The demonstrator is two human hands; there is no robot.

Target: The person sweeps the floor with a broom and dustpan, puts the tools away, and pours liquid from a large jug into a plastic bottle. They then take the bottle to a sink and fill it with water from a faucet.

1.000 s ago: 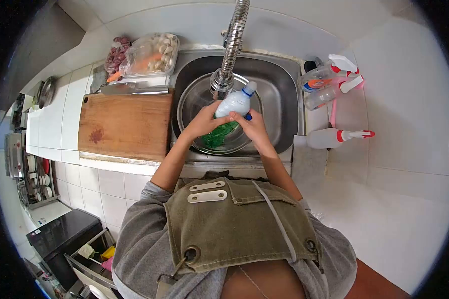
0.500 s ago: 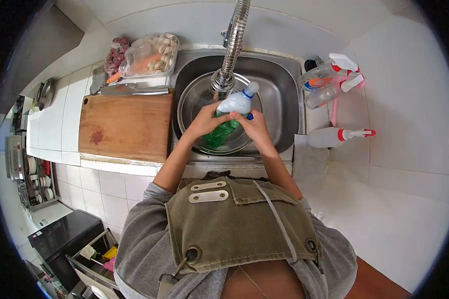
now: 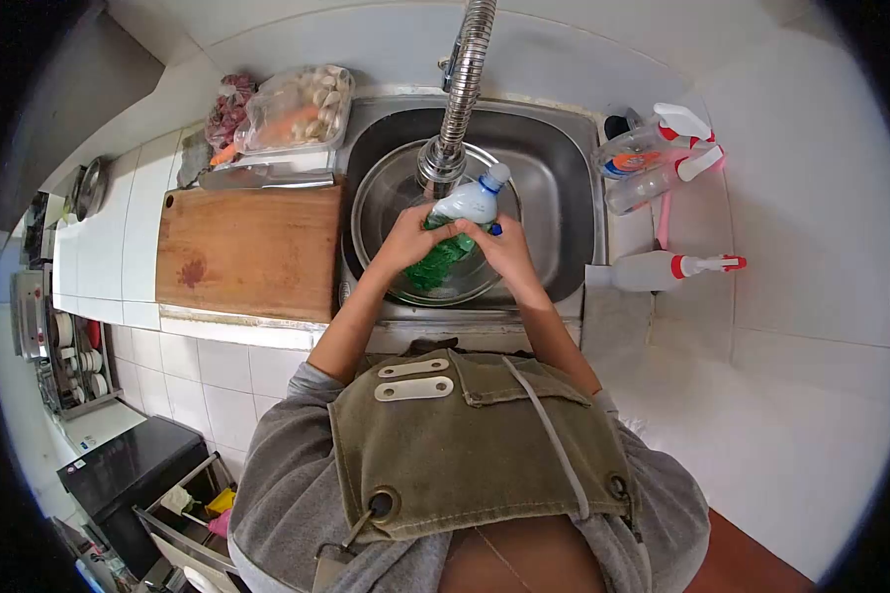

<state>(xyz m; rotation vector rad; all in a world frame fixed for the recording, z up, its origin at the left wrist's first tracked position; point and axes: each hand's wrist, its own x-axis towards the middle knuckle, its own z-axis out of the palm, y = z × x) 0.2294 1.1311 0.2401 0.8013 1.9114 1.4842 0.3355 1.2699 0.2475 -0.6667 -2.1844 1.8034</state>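
Note:
Over the sink, my left hand [image 3: 407, 240] and my right hand [image 3: 500, 246] are both wrapped round a plastic bottle [image 3: 468, 204] with a whitish upper part, a blue ring at its neck and a pale cap. The bottle leans with its cap away from me. Below my hands shows a green, net-like or crinkled thing [image 3: 435, 265]; whether it is part of the bottle or separate, I cannot tell. Beneath lies a round metal bowl or lid [image 3: 378, 188] in the steel sink [image 3: 567, 188]. The flexible metal faucet [image 3: 455, 119] hangs just behind the bottle.
Left of the sink lies a wooden cutting board [image 3: 252, 252] with a cleaver [image 3: 267, 177] at its far edge. Behind it are a plastic tray of mushrooms and carrot [image 3: 302, 109] and a red bag [image 3: 229, 109]. Spray bottles [image 3: 648, 271] stand on the right.

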